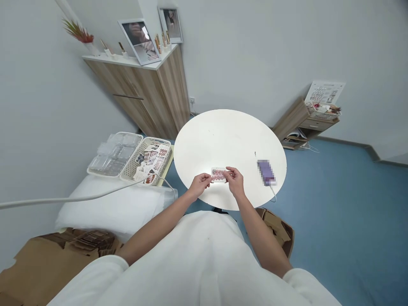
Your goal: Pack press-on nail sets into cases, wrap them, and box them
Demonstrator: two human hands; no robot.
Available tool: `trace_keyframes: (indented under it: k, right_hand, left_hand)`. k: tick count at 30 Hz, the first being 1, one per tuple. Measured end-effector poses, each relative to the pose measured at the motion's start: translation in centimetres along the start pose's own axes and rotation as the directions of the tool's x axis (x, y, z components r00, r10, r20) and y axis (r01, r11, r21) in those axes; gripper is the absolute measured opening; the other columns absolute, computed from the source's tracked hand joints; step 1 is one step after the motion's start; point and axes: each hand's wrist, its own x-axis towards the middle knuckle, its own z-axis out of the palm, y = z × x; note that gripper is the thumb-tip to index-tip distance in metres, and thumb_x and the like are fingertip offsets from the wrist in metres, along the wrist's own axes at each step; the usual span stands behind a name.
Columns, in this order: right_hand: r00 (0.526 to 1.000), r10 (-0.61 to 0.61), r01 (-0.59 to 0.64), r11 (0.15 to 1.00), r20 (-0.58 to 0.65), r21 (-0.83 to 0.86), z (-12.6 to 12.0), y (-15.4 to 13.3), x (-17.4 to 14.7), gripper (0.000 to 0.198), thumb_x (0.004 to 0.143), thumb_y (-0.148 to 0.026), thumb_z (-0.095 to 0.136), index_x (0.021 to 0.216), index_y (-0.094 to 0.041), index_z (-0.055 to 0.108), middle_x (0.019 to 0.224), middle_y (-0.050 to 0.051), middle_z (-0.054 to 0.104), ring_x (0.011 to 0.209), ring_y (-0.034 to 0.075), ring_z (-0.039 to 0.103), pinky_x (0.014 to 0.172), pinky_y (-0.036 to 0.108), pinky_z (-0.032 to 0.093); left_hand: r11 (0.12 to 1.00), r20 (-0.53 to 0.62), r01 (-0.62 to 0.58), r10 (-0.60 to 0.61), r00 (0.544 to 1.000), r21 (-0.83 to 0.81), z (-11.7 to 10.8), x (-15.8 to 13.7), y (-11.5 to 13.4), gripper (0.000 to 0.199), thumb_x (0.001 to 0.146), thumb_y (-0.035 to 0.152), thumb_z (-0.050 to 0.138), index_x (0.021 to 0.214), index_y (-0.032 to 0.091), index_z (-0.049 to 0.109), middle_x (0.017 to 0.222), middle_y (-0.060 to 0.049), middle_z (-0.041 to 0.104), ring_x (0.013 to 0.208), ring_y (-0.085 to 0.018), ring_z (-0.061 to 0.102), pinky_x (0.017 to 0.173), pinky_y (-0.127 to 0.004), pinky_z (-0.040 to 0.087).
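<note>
Over the near part of the round white table (pixel 229 140), a small white card of press-on nails (pixel 218 175) is held up. Pinkish-red nail shapes sit on it in two rows. My left hand (pixel 200 185) pinches its left edge between thumb and fingers. At the right side my right hand (pixel 235 180) grips the card, the thumb lying over its front and hiding that end. To the left, a white basket (pixel 129 172) holds several similar printed cards (pixel 156 157). Beside it, another basket (pixel 92 171) is filled with clear plastic boxes (pixel 116 151).
A pixelated purple phone-like object (pixel 266 173) with a white cable lies on the table's right. White wrapping (pixel 111 204) supports the baskets; a pale cable (pixel 79 199) crosses above it. Cardboard (pixel 41 263) lies lower left, an open carton (pixel 279 229) lower right. A wooden cabinet (pixel 143 93) stands behind.
</note>
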Motion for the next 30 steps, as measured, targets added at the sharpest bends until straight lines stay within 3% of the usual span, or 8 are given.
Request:
trace_keyframes:
  k: [5,11,14,16,19,23,26,30]
  right_hand:
    - [0.998,0.03,-0.03,1.0,0.046,0.002,-2.0,0.8,1.9,0.039,0.067,-0.043,0.065,0.096,-0.019,0.058,0.069,-0.002,0.058,0.053,0.01,0.051,0.052,0.026,0.045]
    - [0.987,0.037,-0.006,0.982,0.156,-0.191,-4.3,0.9,3.4,0.043,0.067,-0.039,0.064,0.106,-0.021,0.06,0.103,0.006,0.06,0.071,0.012,0.055,0.063,0.028,0.047]
    - [0.947,0.087,-0.027,0.981,0.309,-0.194,-4.8,0.5,4.4,0.035,0.07,-0.038,0.062,0.099,-0.02,0.063,0.087,0.003,0.063,0.068,0.012,0.054,0.065,0.028,0.046]
    - [0.929,0.139,-0.101,0.987,0.344,-0.127,-4.9,0.5,4.8,0.029,0.069,-0.038,0.063,0.091,-0.019,0.064,0.075,0.001,0.061,0.065,0.012,0.055,0.062,0.028,0.046]
    - [0.94,0.228,-0.248,0.967,0.254,0.048,-4.9,1.0,4.6,0.027,0.066,-0.039,0.067,0.083,-0.02,0.059,0.067,-0.003,0.059,0.058,0.01,0.056,0.057,0.025,0.045]
    - [0.908,0.363,-0.408,0.882,0.209,0.237,-4.5,2.4,2.8,0.032,0.062,-0.038,0.072,0.081,-0.021,0.052,0.062,-0.005,0.059,0.06,0.01,0.061,0.06,0.024,0.047]
    - [0.883,0.419,-0.465,0.843,0.212,0.269,-3.8,3.1,1.5,0.035,0.059,-0.036,0.075,0.079,-0.02,0.051,0.064,-0.004,0.061,0.063,0.012,0.064,0.061,0.024,0.049]
    - [0.877,0.443,-0.477,0.852,0.187,0.217,-2.6,3.4,1.1,0.036,0.058,-0.037,0.076,0.078,-0.02,0.052,0.063,-0.004,0.061,0.061,0.012,0.064,0.058,0.023,0.049]
  left_hand:
    - [0.997,-0.043,0.022,-0.019,0.999,0.079,1.9,1.4,0.3,0.028,0.067,0.044,0.063,0.073,0.018,0.057,0.06,0.0,0.056,0.053,-0.009,0.046,0.052,-0.023,0.035]
    - [0.972,-0.086,-0.026,0.048,0.995,0.233,3.0,2.8,-0.1,0.018,0.072,0.036,0.058,0.073,0.019,0.06,0.055,0.003,0.05,0.051,-0.01,0.044,0.053,-0.024,0.036]
    - [0.954,-0.041,-0.036,0.051,0.998,0.299,3.2,3.8,-0.1,0.017,0.072,0.034,0.057,0.073,0.018,0.063,0.058,0.002,0.053,0.052,-0.01,0.045,0.054,-0.024,0.037]
    - [0.966,-0.071,-0.019,0.039,0.997,0.259,3.4,4.3,-0.1,0.02,0.073,0.036,0.057,0.077,0.018,0.064,0.063,0.0,0.056,0.056,-0.01,0.049,0.057,-0.024,0.039]
    - [0.992,-0.142,0.044,-0.026,0.989,0.122,3.8,4.5,-0.5,0.027,0.074,0.041,0.057,0.088,0.019,0.062,0.073,-0.001,0.061,0.066,-0.012,0.056,0.064,-0.025,0.043]
    - [0.995,-0.111,0.095,-0.095,0.989,-0.005,3.9,4.4,-1.4,0.03,0.069,0.041,0.064,0.086,0.017,0.062,0.077,-0.002,0.064,0.071,-0.012,0.059,0.07,-0.026,0.045]
    - [0.995,-0.131,0.071,-0.08,0.988,-0.069,3.3,4.8,-2.0,0.03,0.066,0.04,0.067,0.084,0.015,0.063,0.076,-0.003,0.064,0.068,-0.011,0.057,0.069,-0.027,0.046]
    - [0.992,-0.121,0.076,-0.088,0.989,-0.096,1.7,5.5,-2.1,0.032,0.064,0.039,0.069,0.083,0.014,0.063,0.076,-0.003,0.064,0.067,-0.011,0.057,0.068,-0.027,0.046]
